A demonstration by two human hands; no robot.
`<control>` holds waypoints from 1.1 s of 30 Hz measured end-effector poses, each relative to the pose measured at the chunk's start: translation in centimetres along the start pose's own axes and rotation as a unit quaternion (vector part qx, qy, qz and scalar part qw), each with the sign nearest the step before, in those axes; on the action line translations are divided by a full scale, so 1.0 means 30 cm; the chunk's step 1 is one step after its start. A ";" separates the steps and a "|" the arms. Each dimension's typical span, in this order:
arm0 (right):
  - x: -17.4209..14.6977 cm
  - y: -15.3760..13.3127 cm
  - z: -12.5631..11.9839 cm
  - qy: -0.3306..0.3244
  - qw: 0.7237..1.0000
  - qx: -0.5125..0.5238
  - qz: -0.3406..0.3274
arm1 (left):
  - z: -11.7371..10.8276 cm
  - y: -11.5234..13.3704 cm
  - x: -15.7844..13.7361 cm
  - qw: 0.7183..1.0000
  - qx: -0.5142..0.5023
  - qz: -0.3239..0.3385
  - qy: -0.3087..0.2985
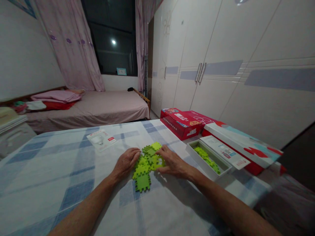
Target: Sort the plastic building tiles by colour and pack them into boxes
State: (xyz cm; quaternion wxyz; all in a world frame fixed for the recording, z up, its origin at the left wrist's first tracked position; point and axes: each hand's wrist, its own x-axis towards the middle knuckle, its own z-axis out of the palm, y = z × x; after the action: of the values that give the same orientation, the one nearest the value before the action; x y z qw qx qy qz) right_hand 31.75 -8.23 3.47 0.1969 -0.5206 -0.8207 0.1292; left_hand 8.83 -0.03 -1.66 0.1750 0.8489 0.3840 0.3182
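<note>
Several green puzzle pieces (145,160) with toothed edges lie joined and overlapping on the table in front of me. A darker green piece (143,182) sits at their near end. My left hand (126,162) is closed along the left edge of the pieces, fingers bent together and touching them; its fingertips are partly hidden. On the right, my right hand (172,162) has thumb and fingers around a yellow-green piece with a hole (156,162), gripping its edge. More green pieces (206,159) lie in an open grey-white box (192,154) to the right.
A checked cloth (73,164) covers the table. A flat package with a bulb picture (100,140) lies at the back left. Red boxes (180,123) stand at the back right, and a white box lid (225,151) rests beside the open box. Beyond are a bed (110,105) and wardrobe (187,49).
</note>
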 end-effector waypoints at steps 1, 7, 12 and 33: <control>0.042 0.010 0.002 0.004 1.000 -0.008 -0.019 | 0.000 0.000 0.000 1.000 0.001 -0.002 0.001; 0.215 0.091 0.031 -0.094 0.995 -0.004 0.014 | 0.002 -0.002 0.003 1.000 0.013 -0.009 0.010; 0.238 0.118 0.062 -0.129 0.991 0.026 0.031 | 0.001 0.001 0.006 1.000 0.014 -0.004 0.008; 0.202 0.073 0.115 0.128 0.991 -0.036 -0.005 | -0.006 0.004 0.003 1.000 0.017 -0.016 -0.013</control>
State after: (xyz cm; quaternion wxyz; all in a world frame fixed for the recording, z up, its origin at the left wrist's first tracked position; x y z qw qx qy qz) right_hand 29.61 -1.83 0.62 0.2824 -0.5355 -0.7953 0.0307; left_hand 8.84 -0.02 -1.42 0.1704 0.8494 0.4009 0.2978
